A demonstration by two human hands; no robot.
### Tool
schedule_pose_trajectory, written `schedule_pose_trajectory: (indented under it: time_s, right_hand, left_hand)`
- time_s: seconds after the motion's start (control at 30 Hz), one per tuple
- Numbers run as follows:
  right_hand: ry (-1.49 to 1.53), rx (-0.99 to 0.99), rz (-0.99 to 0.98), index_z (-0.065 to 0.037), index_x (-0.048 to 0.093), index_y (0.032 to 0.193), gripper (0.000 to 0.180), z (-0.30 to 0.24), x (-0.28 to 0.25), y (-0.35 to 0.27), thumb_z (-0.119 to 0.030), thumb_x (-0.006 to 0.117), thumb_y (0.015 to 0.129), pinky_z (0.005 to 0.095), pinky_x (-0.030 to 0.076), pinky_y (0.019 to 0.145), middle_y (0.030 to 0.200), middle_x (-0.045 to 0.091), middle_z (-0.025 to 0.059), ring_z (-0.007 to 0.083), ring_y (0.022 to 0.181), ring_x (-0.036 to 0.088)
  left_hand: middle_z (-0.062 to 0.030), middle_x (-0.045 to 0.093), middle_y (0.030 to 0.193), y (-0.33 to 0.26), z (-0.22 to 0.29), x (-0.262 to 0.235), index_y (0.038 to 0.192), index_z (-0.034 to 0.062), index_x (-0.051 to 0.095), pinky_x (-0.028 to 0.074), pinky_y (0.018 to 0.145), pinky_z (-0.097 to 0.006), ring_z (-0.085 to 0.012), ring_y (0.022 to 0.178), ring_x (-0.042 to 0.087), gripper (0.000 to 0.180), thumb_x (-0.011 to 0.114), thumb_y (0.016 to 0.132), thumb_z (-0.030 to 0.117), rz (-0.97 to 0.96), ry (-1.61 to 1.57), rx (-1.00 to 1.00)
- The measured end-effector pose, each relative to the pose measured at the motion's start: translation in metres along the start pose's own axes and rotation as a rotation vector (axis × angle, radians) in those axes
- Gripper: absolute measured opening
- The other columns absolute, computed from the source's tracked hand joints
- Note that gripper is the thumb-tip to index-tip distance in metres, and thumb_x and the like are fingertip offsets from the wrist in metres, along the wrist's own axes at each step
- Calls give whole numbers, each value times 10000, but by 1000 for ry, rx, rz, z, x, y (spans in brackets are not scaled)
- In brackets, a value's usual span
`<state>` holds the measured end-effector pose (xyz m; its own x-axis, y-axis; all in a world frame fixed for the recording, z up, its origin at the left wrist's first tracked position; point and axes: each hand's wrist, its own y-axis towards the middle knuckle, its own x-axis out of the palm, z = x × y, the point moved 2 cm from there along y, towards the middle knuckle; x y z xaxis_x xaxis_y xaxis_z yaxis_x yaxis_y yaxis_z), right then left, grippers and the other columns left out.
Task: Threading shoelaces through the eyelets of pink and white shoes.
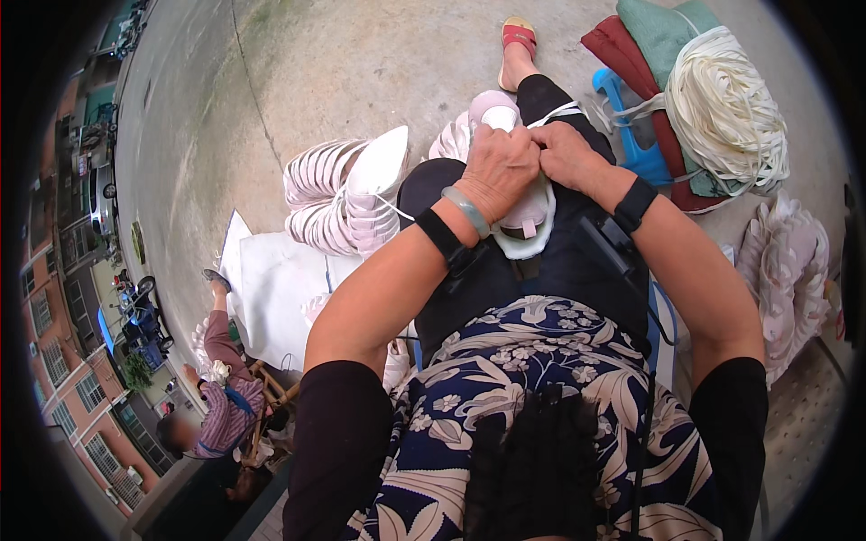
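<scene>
Head view shows a person sitting on the concrete ground [361, 63] and looking down at a lap. Both hands are close together on top of one knee. The left hand [499, 169] is curled shut, and its grip pinches the top of a pale pink shoe piece [528, 221] that lies on the lap. The right hand [566, 153] is curled shut too, just beside the left one, and its grip seems to pinch a thin white string [564, 111] at the same spot, though the fingertips are hidden. So this piece looks to be in the middle of being worked on, not finished. Beside the left knee lies a bundle of pink and white shoe pieces [338, 194] tied together, which looks like a done pile. Near the right arm sits another stack of pale pieces [789, 270], and I cannot tell if those are done or waiting. A fat coil of white cord [731, 108] rests on some folded cloth [654, 36] at the far right, so plenty of string is left. Another person [221, 406] sits far off to the left.
</scene>
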<state>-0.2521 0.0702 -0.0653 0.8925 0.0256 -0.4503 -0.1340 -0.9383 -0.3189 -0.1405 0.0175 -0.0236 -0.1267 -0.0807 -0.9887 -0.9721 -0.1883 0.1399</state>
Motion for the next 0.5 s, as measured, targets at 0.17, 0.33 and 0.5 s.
schedule_pose_trajectory:
  time_s: [0.17, 0.33, 0.5]
  right_hand:
    - [52, 86, 108, -45, 562, 966, 268, 0, 1, -5, -84, 533, 702, 394, 458, 704, 767, 622, 152, 328, 779, 597]
    - [-31, 105, 170, -66, 495, 983, 293, -5, 1, -11, -88, 551, 696, 393, 459, 705, 759, 611, 124, 312, 783, 604]
    - [0, 15, 155, -54, 495, 1057, 387, -7, 1, -14, -10, 546, 676, 313, 449, 616, 647, 551, 71, 205, 627, 561]
  left_hand:
    - [-84, 511, 670, -12, 6, -9, 685, 82, 549, 376, 500, -398, -273, 544, 523, 40, 560, 697, 118, -11, -194, -96]
    - [-147, 472, 611, -90, 27, -81, 621, 37, 479, 380, 506, -413, -357, 564, 491, 184, 597, 721, 138, -221, -746, -314]
    - [-162, 590, 720, -260, 12, -111, 661, 40, 585, 455, 597, -434, -354, 694, 579, 193, 571, 699, 229, -1107, -777, -340]
